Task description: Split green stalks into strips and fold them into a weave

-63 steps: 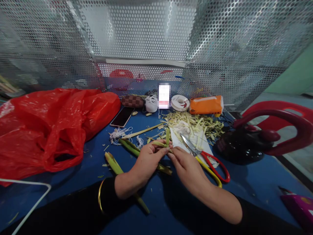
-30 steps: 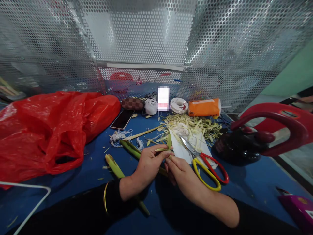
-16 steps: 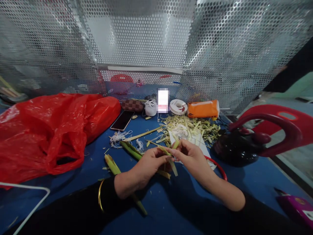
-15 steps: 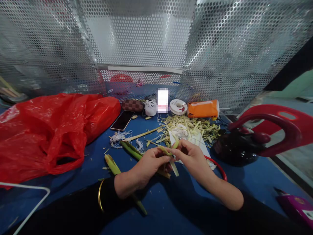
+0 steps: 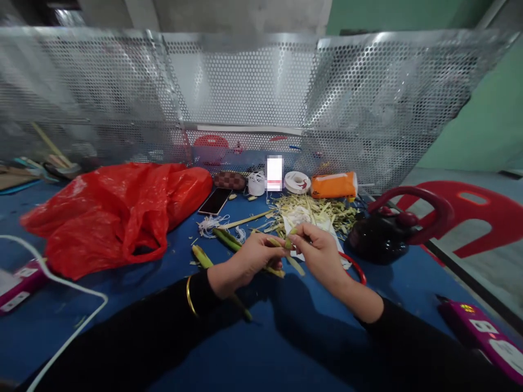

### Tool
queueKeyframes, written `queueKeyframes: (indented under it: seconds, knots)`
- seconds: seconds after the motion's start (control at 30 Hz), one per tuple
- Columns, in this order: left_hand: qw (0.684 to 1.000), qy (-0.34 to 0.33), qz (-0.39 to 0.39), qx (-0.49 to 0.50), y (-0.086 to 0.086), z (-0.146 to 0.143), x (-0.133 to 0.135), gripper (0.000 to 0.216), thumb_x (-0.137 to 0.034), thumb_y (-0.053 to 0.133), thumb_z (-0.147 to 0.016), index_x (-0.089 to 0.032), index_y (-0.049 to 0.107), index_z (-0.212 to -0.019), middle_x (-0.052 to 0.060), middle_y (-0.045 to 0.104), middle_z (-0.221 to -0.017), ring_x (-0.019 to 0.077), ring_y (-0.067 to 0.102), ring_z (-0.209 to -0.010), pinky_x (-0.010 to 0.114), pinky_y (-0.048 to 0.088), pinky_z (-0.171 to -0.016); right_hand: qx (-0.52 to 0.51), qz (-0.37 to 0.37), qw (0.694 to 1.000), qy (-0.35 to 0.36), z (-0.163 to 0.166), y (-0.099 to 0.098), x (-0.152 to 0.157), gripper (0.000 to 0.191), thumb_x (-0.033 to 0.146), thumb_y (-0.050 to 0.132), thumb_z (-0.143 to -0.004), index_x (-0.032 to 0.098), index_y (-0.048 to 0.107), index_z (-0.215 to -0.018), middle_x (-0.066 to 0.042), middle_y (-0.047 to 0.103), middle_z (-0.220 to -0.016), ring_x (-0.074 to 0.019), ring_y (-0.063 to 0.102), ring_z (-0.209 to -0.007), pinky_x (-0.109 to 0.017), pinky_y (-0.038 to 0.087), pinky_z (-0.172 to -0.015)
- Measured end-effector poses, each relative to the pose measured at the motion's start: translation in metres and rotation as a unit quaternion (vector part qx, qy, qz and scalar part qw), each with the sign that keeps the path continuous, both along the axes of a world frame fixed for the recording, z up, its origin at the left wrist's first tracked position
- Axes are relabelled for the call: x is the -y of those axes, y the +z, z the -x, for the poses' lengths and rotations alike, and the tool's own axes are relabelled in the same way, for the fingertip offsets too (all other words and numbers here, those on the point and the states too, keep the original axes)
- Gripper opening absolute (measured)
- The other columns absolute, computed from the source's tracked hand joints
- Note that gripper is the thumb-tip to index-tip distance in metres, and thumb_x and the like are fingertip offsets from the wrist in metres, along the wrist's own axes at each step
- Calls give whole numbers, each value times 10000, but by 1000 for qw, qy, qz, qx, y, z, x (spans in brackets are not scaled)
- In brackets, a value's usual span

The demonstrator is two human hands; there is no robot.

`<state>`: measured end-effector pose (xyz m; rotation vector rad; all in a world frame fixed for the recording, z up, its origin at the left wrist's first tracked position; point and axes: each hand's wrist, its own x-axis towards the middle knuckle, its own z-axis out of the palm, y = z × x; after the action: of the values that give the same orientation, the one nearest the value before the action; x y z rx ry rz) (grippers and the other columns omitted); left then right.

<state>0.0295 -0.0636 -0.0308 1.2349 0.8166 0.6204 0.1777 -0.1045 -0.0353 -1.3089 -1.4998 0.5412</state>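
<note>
My left hand (image 5: 254, 257) pinches a folded green leaf strip (image 5: 289, 239), its thumb against its fingers. From the other side my right hand (image 5: 321, 253) grips the same strip, and the fingertips of both hands nearly touch. A pale loose end (image 5: 296, 265) of leaf hangs below them. Under and beside my left hand lie a green leaf stalk (image 5: 227, 240) and another stalk (image 5: 201, 256) with a yellowish end, partly covered by my wrist. Behind the hands, a heap of shredded dry leaf strips (image 5: 327, 209) lies beside a white paper (image 5: 332, 231).
A red plastic bag (image 5: 110, 212) spreads on the left, near a phone (image 5: 215, 201). White thread (image 5: 211, 225), a tape roll (image 5: 297, 182) and an orange packet (image 5: 334, 185) lie towards the perforated metal screen (image 5: 245, 81). A dark kettle (image 5: 378, 237) stands right, above a purple device (image 5: 486, 332).
The view has tilted up and shifted, showing more wall above the screen and more of the purple devices. Both hands stay together on the leaf strip, with slight finger movement.
</note>
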Motion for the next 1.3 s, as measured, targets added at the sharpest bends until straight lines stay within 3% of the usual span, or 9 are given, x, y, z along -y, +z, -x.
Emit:
queueKeyframes:
  seconds: [0.2, 0.4, 0.53, 0.67, 0.83, 0.97, 1.07, 1.17, 1.3]
  knots:
    - [1000, 16, 16, 12, 2, 5, 16, 149, -180, 777, -562, -119, 667, -642, -26, 560, -539, 76, 501, -436, 225, 434, -471, -4, -30, 999, -25, 11, 1, 18, 230, 267, 533, -817, 209, 483, -600, 25, 490, -565, -139, 442, -569, -273, 333, -552]
    - [995, 82, 3, 59, -15, 4, 33, 295, -292, 750, -674, -154, 635, -907, -46, 595, -651, 49, 501, -428, 208, 436, -478, -54, -51, 996, -53, 16, -9, 33, 178, 294, 531, -835, 197, 533, -686, 19, 527, -611, -144, 473, -596, -273, 370, -585]
    - [998, 41, 3, 57, -23, 7, 38, 325, -377, 775, -655, -120, 646, -805, -4, 630, -652, 75, 563, -475, 199, 414, -483, -73, -34, 996, -30, 17, -17, 38, 183, 298, 547, -834, 198, 541, -681, 17, 559, -614, -146, 507, -592, -273, 397, -599]
    - [999, -22, 17, 20, -20, 11, 42, 325, -375, 772, -646, -124, 649, -811, 15, 656, -645, 114, 625, -521, 204, 425, -506, -92, -18, 995, -27, 15, -25, 35, 194, 298, 571, -807, 200, 529, -645, 32, 537, -554, -140, 494, -547, -271, 395, -574]
    - [999, -35, 23, -15, -18, 12, 39, 290, -369, 748, -662, -133, 642, -793, 18, 662, -641, 110, 619, -504, 198, 410, -490, -101, 2, 995, -26, 10, -31, 27, 216, 302, 555, -809, 198, 517, -624, 32, 522, -531, -133, 486, -527, -268, 401, -564]
    - [999, -8, 11, -29, -24, 13, 36, 290, -372, 748, -648, -122, 669, -772, 13, 646, -633, 79, 552, -463, 201, 406, -484, -81, 3, 997, -20, -2, -28, 23, 158, 331, 602, -779, 180, 632, -810, -20, 624, -722, -176, 569, -684, -311, 447, -679]
    - [999, -22, -9, -39, -30, 13, 36, 321, -432, 743, -638, -127, 668, -709, -8, 594, -579, 79, 518, -463, 211, 414, -493, -9, -17, 1000, -4, -6, -27, 23, 205, 335, 628, -769, 201, 682, -914, -60, 656, -922, -217, 586, -874, -357, 436, -811]
    - [998, -35, -23, -53, -35, 12, 35, 341, -474, 711, -655, -141, 662, -705, -16, 568, -550, 92, 531, -484, 213, 421, -506, 15, 17, 999, 49, -3, -27, 25, 145, 330, 632, -766, 197, 688, -749, -37, 658, -805, -212, 591, -818, -346, 435, -777]
    - [996, -32, -44, -70, -37, 11, 34, 283, -415, 688, -666, -145, 680, -751, -23, 556, -524, 99, 535, -494, 210, 416, -508, -68, 82, 993, 57, 6, -28, 28, 153, 320, 654, -727, 181, 638, -664, 10, 599, -633, -172, 543, -648, -302, 414, -643]
